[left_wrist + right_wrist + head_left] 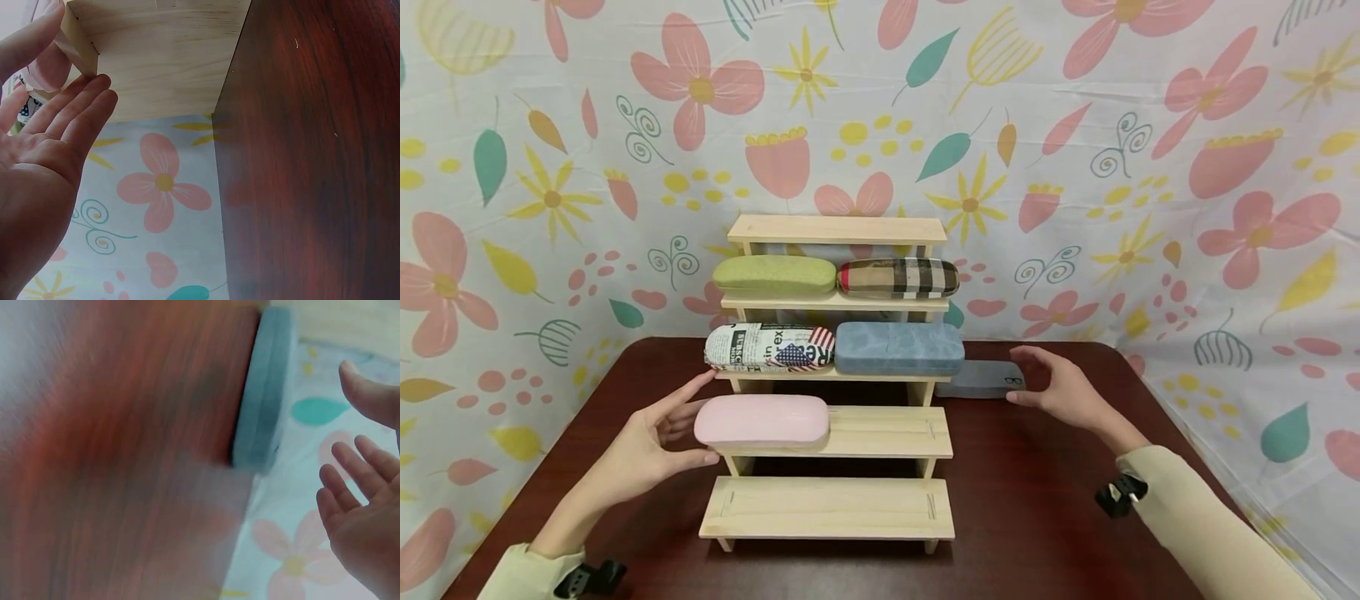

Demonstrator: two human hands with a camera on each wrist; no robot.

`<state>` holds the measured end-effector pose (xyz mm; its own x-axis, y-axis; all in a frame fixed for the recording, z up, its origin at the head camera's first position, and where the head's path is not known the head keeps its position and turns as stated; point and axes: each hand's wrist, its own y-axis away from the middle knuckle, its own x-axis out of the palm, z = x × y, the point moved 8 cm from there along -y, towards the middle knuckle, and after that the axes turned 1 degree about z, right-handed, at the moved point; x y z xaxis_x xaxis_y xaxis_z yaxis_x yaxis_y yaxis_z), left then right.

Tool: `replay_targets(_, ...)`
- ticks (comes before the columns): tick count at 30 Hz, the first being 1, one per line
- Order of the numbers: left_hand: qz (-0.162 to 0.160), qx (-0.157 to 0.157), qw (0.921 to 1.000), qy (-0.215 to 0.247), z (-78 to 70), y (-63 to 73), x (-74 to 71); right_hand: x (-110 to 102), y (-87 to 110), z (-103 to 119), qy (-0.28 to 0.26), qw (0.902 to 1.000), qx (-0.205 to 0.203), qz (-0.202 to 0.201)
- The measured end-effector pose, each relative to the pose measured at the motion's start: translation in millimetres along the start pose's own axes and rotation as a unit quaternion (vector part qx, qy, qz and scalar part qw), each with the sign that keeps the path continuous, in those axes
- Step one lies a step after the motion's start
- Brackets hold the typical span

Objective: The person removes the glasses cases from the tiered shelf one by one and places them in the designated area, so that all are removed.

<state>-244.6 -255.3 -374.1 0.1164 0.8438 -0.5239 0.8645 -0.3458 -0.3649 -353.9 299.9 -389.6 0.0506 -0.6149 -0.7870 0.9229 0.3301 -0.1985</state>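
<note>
A pink glasses case (762,419) lies on the left half of the second step from the bottom of a wooden step rack (827,508). My left hand (651,446) is at its left end, thumb and fingers spread apart; in the left wrist view, straight fingertips (103,84) are right at the edge of a wooden board. To the right of the rack, a grey-blue glasses case (973,379) with a small glasses print lies on the table. Around its right end, my right hand (1060,392) hovers with thumb and fingers apart; the right wrist view shows a gap between hand and case (265,394).
Higher on the rack are a newspaper-print case (767,347), a blue case (898,348), a green case (775,277) and a plaid case (902,277). The rack stands on a dark red table (1037,508), with a flowered cloth (880,108) behind and at the sides.
</note>
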Motion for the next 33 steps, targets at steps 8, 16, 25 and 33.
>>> replay_targets(8, -0.001, -0.001, 1.0, 0.0, 0.9, -0.4, 0.3, 2, 37.4, 58, -0.002, 0.999, -0.04, -0.021)
replay_targets(16, 0.0, 0.005, 1.0, 0.004, -0.6, -2.8, 0.4, 7, 66.1, 120, -0.043, 0.9963, -0.059, -0.046)
replay_targets(25, 0.003, 0.003, 1.0, 0.003, 0.2, -1.5, 1.6, 37, 67.8, 166, -0.076, 0.993, -0.089, -0.018)
replay_targets(33, 0.0, 0.003, 1.0, 0.001, -0.1, 0.6, 0.8, 66, 58.6, 207, -0.108, 0.9852, -0.129, 0.034)
